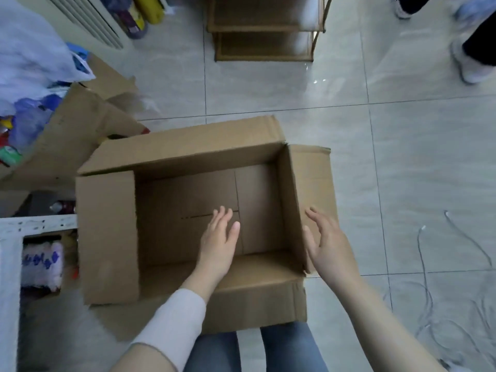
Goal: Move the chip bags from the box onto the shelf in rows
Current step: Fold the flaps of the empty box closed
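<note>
Box (188, 154) lies open, left hand (218, 244) inside, right hand (326, 245) seemingly touching its wall, both grips wide.

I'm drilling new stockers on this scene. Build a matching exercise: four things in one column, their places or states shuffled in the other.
1. open brown cardboard box
2. person's left hand
3. person's right hand
4. low brown wooden shelf

A. at the box's right-hand wall
B. far across the tiled floor
C. flaps spread, bare cardboard bottom showing
D. reaching into the box, fingers straight

Pairs: 1-C, 2-D, 3-A, 4-B
</note>
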